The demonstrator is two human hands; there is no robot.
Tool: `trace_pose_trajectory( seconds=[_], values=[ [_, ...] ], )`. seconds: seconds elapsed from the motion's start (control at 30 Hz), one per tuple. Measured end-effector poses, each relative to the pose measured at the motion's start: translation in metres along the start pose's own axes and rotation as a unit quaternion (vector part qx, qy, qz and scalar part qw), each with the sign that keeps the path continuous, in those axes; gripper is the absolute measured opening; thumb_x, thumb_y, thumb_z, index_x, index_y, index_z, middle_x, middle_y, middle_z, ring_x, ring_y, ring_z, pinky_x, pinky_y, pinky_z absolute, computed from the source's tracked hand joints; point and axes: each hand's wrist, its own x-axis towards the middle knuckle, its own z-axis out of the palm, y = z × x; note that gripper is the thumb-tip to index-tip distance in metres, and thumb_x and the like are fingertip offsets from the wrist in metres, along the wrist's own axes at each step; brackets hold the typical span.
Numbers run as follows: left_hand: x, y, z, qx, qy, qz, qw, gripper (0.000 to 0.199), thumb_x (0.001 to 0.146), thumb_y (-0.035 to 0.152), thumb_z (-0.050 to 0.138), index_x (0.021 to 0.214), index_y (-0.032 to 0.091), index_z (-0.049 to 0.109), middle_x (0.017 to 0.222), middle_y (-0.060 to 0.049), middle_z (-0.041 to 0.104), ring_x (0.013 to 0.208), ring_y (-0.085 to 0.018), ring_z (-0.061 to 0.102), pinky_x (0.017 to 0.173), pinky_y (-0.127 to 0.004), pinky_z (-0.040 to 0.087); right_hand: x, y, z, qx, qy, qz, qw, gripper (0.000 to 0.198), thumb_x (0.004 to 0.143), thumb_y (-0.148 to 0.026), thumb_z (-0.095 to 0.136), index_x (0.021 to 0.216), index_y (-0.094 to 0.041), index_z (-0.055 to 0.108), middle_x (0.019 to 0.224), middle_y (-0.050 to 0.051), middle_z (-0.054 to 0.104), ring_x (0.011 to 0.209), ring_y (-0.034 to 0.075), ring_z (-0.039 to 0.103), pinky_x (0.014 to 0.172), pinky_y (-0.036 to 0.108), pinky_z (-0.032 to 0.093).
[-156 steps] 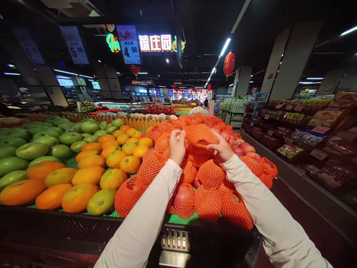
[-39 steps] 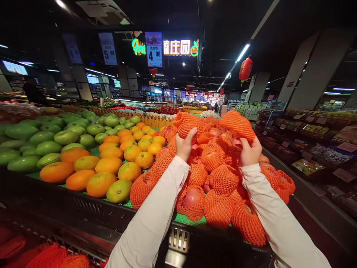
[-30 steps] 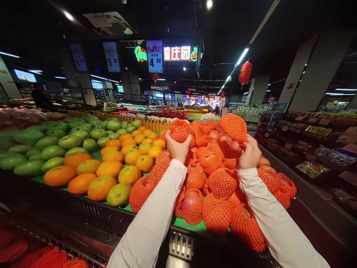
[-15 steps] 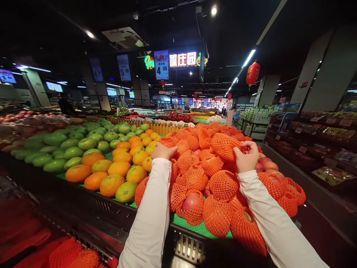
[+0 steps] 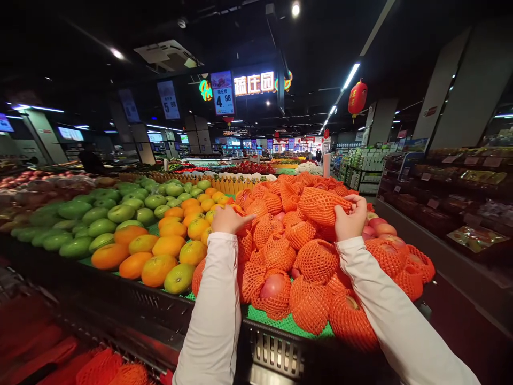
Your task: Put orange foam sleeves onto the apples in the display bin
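Note:
My right hand (image 5: 350, 216) is closed on the gathered end of an orange foam fruit net (image 5: 320, 206), pinching it between thumb and fingers. The net is stretched lengthwise and lies over the top of the pile; whether a fruit is inside I cannot tell. My left hand (image 5: 227, 219) is at the pile's left edge, beside the oranges (image 5: 172, 245). Its thumb sticks out to the right, apart from the fingers, which are mostly hidden behind the hand. Around both hands are many apples in orange nets (image 5: 279, 251), one with its pinkish-red skin (image 5: 273, 286) showing.
Green fruit (image 5: 100, 226) is heaped at the left. Bare reddish apples (image 5: 385, 229) lie behind my right forearm. A black slatted crate (image 5: 276, 354) edges the display, with green matting (image 5: 288, 324) inside. Orange netting (image 5: 130, 374) shows at the lower left. Packaged-goods shelves (image 5: 452, 187) stand right.
My left hand has shifted slightly left. My right hand has drawn the net into a longer, flatter shape. The whole view has moved a little.

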Motion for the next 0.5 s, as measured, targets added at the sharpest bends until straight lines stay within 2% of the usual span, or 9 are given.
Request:
trace_pose_trajectory(
  seconds=[0.1, 0.17, 0.23, 0.27, 0.33, 0.4, 0.43, 0.5],
  values=[
    [-0.01, 0.023, -0.002, 0.117, 0.036, 0.045, 0.991, 0.065, 0.069, 0.06, 0.069, 0.112, 0.012, 0.057, 0.124, -0.026, 0.054, 0.117, -0.041, 0.055, 0.096, -0.051, 0.044, 0.001, 0.001, 0.0, 0.016, 0.01, -0.006, 1.0, 0.031, 0.06, -0.022, 0.053, 0.09, -0.022, 0.043, 0.083, 0.0, 0.052, 0.068, 0.013, 0.053, 0.064, 0.027, 0.045],
    [-0.015, 0.037, 0.001, 0.128, 0.069, 0.1, 0.984, 0.056, 0.079, 0.052, 0.061, 0.119, 0.013, 0.056, 0.129, -0.023, 0.053, 0.121, -0.039, 0.052, 0.099, -0.05, 0.042, 0.002, 0.004, -0.001, 0.027, 0.017, -0.005, 0.999, 0.036, 0.059, -0.021, 0.054, 0.094, -0.022, 0.044, 0.088, 0.002, 0.054, 0.076, 0.015, 0.056, 0.071, 0.029, 0.048],
    [-0.017, 0.05, 0.011, 0.116, 0.068, 0.163, 0.977, 0.044, 0.084, 0.042, 0.056, 0.119, 0.016, 0.058, 0.13, -0.02, 0.054, 0.123, -0.037, 0.05, 0.103, -0.05, 0.039, 0.004, 0.007, -0.001, 0.029, 0.019, 0.002, 0.999, 0.039, 0.061, -0.022, 0.054, 0.099, -0.02, 0.048, 0.092, 0.004, 0.057, 0.082, 0.017, 0.058, 0.076, 0.032, 0.049],
    [-0.016, 0.056, 0.018, 0.098, 0.04, 0.192, 0.976, 0.038, 0.085, 0.037, 0.055, 0.116, 0.017, 0.059, 0.129, -0.019, 0.056, 0.124, -0.036, 0.05, 0.105, -0.05, 0.037, 0.004, 0.009, -0.001, 0.023, 0.019, 0.006, 1.0, 0.038, 0.062, -0.023, 0.054, 0.1, -0.02, 0.05, 0.093, 0.005, 0.058, 0.084, 0.018, 0.058, 0.079, 0.033, 0.05],
    [-0.013, 0.068, 0.037, 0.044, -0.053, 0.231, 0.971, 0.025, 0.08, 0.028, 0.06, 0.103, 0.018, 0.064, 0.121, -0.018, 0.061, 0.121, -0.035, 0.052, 0.107, -0.049, 0.035, 0.005, 0.013, -0.002, -0.002, 0.025, 0.005, 1.0, 0.033, 0.065, -0.025, 0.054, 0.097, -0.019, 0.056, 0.093, 0.005, 0.061, 0.087, 0.02, 0.058, 0.083, 0.036, 0.049],
    [-0.008, 0.078, 0.061, -0.015, -0.139, 0.228, 0.964, 0.012, 0.068, 0.02, 0.071, 0.078, 0.018, 0.065, 0.102, -0.014, 0.068, 0.114, -0.033, 0.058, 0.106, -0.046, 0.036, 0.005, 0.015, -0.003, -0.032, 0.033, -0.006, 0.999, 0.027, 0.067, -0.025, 0.054, 0.092, -0.019, 0.06, 0.092, 0.005, 0.062, 0.089, 0.021, 0.058, 0.087, 0.038, 0.048],
    [-0.006, 0.082, 0.073, -0.034, -0.155, 0.221, 0.962, 0.012, 0.063, 0.019, 0.074, 0.068, 0.018, 0.063, 0.09, -0.012, 0.069, 0.108, -0.032, 0.061, 0.103, -0.043, 0.039, 0.004, 0.015, -0.003, -0.043, 0.034, -0.011, 0.998, 0.025, 0.068, -0.025, 0.054, 0.09, -0.019, 0.061, 0.091, 0.005, 0.062, 0.089, 0.022, 0.057, 0.088, 0.039, 0.047],
    [-0.002, 0.085, 0.096, -0.085, -0.143, 0.199, 0.966, 0.018, 0.062, 0.022, 0.076, 0.059, 0.018, 0.059, 0.074, -0.008, 0.067, 0.099, -0.029, 0.065, 0.097, -0.039, 0.043, 0.004, 0.014, -0.004, -0.052, 0.031, -0.018, 0.998, 0.023, 0.068, -0.025, 0.053, 0.088, -0.019, 0.062, 0.089, 0.005, 0.062, 0.087, 0.022, 0.056, 0.089, 0.039, 0.047]
  ],
)
